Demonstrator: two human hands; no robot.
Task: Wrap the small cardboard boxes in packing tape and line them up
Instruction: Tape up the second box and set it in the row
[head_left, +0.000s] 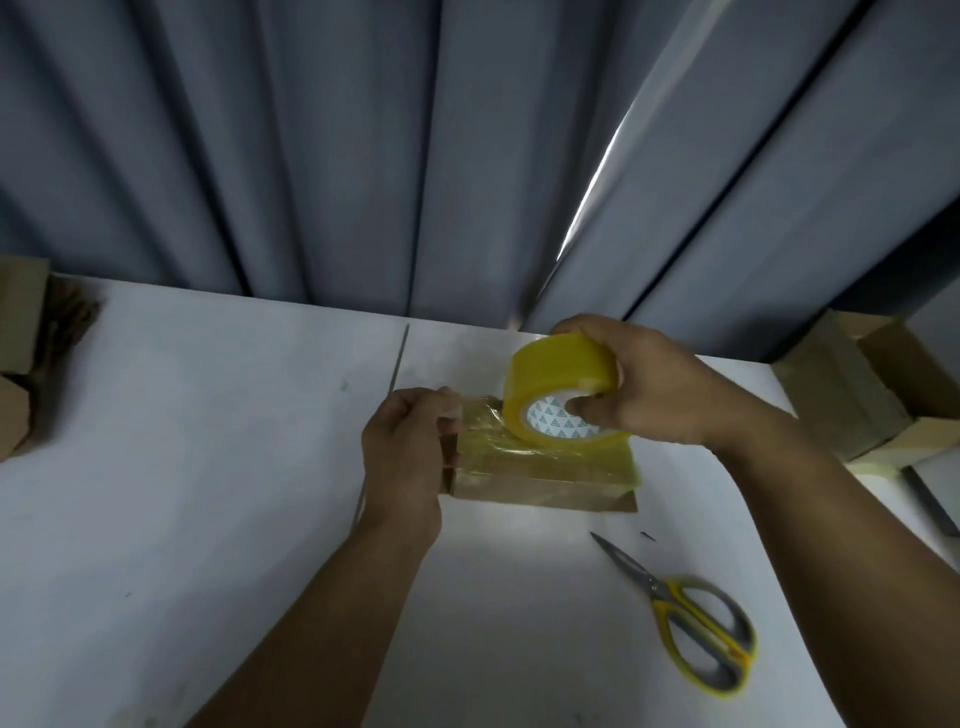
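Observation:
A small cardboard box (545, 480) lies on the white table (208, 467) at the centre, partly covered in yellowish tape. My right hand (644, 384) grips the yellow tape roll (558, 384) just above the box's top, thumb inside the roll's core. A short stretch of tape runs from the roll to the left. My left hand (405, 452) pinches that free end at the box's left end and hides that end of the box.
Yellow-handled scissors (691, 629) lie shut on the table to the right of my arms. Cardboard boxes (852, 384) stand at the right edge, and more cardboard (21, 353) at the far left. A grey curtain (363, 156) hangs behind the table.

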